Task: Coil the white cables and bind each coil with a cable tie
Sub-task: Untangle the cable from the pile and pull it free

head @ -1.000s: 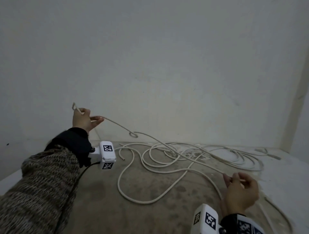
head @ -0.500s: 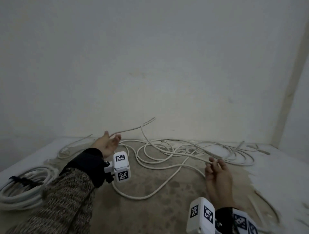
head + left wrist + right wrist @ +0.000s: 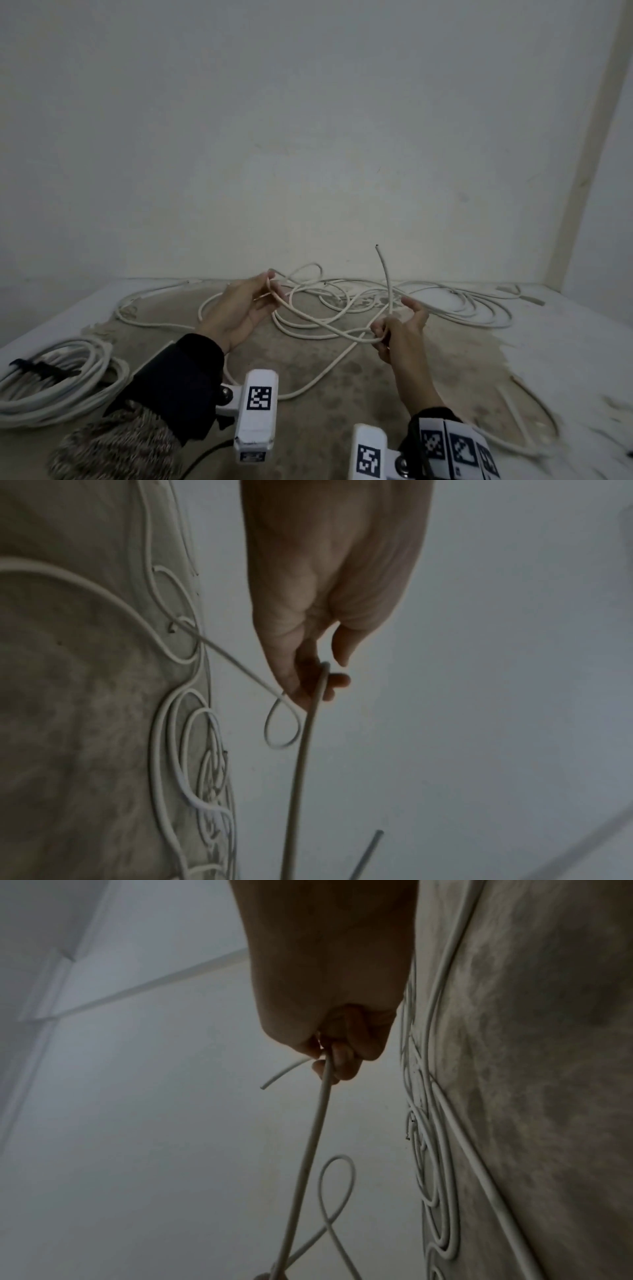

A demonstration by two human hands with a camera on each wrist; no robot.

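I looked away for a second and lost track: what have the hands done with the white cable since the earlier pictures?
Half a second ago both hands lay open near the floor, holding nothing. Now both are raised: the left hand pinches the white cable at a small loop, and the right hand grips it near its free end, which sticks up. The tied coil at the left and the loose tangle by the wall stay put.
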